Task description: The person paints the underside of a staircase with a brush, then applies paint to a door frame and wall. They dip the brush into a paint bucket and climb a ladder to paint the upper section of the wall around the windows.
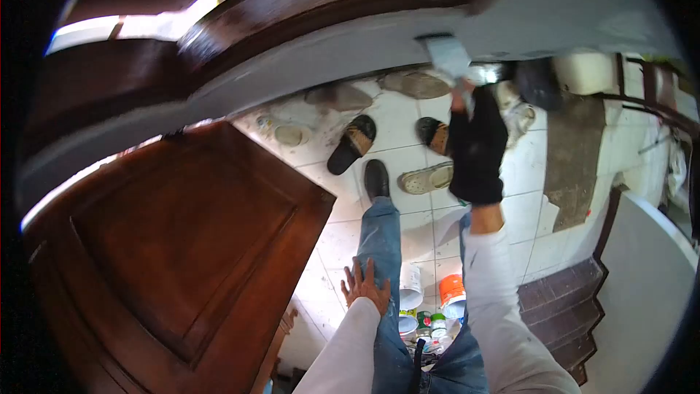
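Note:
My right hand (464, 95) reaches forward, its fingers round the handle of what looks like a putty knife (448, 57). The tool has a wide, flat, pale blade, with a dark strip at its far edge, at the low grey wall (343, 58). A black glove or cuff (477, 149) covers most of this hand and wrist, and motion blurs the fingertips. My left hand (367, 288) lies with fingers spread on the left leg of my jeans (381, 237), holding nothing.
A brown wooden door panel (182, 241) stands at left. Sandals (352, 144) and a beige clog (426, 178) lie on the tiled floor. Between my legs are a white tub (411, 288), an orange-and-white bucket (452, 293) and jars. Dark steps (561, 303) descend at right.

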### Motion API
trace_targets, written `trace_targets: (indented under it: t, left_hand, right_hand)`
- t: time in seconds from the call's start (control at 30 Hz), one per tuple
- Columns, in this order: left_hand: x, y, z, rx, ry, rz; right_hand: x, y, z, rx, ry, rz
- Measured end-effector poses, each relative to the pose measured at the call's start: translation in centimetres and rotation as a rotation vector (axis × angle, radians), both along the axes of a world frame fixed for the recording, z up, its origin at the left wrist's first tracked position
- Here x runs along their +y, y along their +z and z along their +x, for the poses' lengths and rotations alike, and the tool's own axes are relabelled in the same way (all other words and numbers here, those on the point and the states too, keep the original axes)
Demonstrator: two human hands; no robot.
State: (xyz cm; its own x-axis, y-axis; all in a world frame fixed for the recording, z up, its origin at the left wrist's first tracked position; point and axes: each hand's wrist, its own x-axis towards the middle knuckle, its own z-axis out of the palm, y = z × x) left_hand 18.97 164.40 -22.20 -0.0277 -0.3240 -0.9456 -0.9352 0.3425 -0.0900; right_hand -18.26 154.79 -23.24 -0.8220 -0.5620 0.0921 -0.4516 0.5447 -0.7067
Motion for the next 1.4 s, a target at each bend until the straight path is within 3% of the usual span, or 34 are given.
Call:
trace_targets:
  t: [0.1, 0.17, 0.3, 0.4, 0.5, 0.57, 0.63, 0.7, 0.73, 0.77, 0.83, 0.9, 0.97, 1.03, 1.13, 1.17, 1.2, 1.23, 1.3, 1.37, 1.4]
  left_hand:
    - [-0.8, 0.2, -1.0, -0.003, -0.017, -0.003]
    - [-0.9, 0.0, -1.0, -0.019, -0.037, -0.034]
    - [-1.5, 0.2, -1.7, -0.013, -0.108, -0.07]
    - [-1.7, 0.5, -2.0, 0.04, -0.155, -0.139]
    - [-1.6, 0.8, -2.4, 0.159, -0.167, -0.263]
    - [-1.4, 0.8, -2.5, 0.256, 0.078, -0.264]
    - [0.1, -1.3, 1.0, 0.368, 0.232, -0.286]
    - [1.8, -3.8, 4.6, 0.482, 0.451, -0.124]
    - [2.5, -0.4, 3.3, 0.42, 0.35, -0.13]
    - [3.8, 1.7, 3.2, 0.403, 0.423, -0.181]
    - [6.5, 5.7, 4.5, 0.547, 0.696, 0.15]
    - [10.5, 8.5, 5.2, 0.478, 0.663, 0.07]
    - [13.6, 11.4, 3.8, 0.576, 0.901, -0.114]
    - [14.8, 13.1, 3.4, 0.695, 1.113, -0.276]
    - [17.7, 11.8, 5.8, 0.762, 1.49, -0.518]
    - [18.9, 11.2, 6.9, 0.758, 1.551, -0.597]
    - [20.0, 10.4, 8.0, 0.748, 1.603, -0.668]
    - [21.0, 10.0, 8.9, 0.778, 1.654, -0.701]
    - [22.6, 9.5, 10.4, 0.742, 1.641, -0.833]
    - [22.7, 8.5, 11.9, 0.731, 1.656, -0.821]
    - [22.1, 7.9, 13.1, 0.7, 1.631, -0.792]
  right_hand:
    - [4.8, 1.6, 3.0, 0.074, -0.014, 0.065]
    - [8.5, -0.4, 4.6, 0.093, -0.018, -0.118]
    - [14.0, 2.0, 5.2, -0.044, -0.046, -0.022]
    - [16.1, 4.8, 4.7, 0.023, -0.142, 0.001]
    - [17.4, 8.8, 3.7, -0.455, -0.36, -0.262]
    - [19.9, 11.7, 2.6, -1.018, -0.443, -0.442]
    - [22.1, 14.6, 2.4, -1.111, -0.413, -0.469]
    - [23.8, 17.1, 0.5, -1.203, -0.327, -0.482]
    - [24.8, 18.4, -0.3, -1.249, -0.3, -0.446]
    - [26.2, 19.3, -0.2, -1.318, -0.257, -0.389]
    - [29.9, 15.3, -1.0, -0.804, 0.122, -0.262]
    - [30.8, 20.8, -3.2, -0.721, 0.263, 0.045]
    - [30.9, 23.6, -5.1, -0.643, 0.372, 0.374]
    - [29.4, 26.0, -6.1, -0.436, 0.56, 0.454]
    - [26.8, 25.2, -7.4, -0.324, 0.97, 0.399]
    - [24.9, 25.9, -6.2, -0.317, 1.059, 0.439]
    - [22.1, 30.7, -2.8, -0.315, 1.142, 0.455]
    - [20.5, 29.9, -1.6, -0.219, 1.277, 0.401]
    - [16.7, 31.9, 4.2, -0.267, 1.466, 0.285]
    - [13.5, 35.5, 11.1, -0.422, 1.513, 0.465]
    - [12.0, 33.6, 13.6, -0.28, 1.687, 0.346]
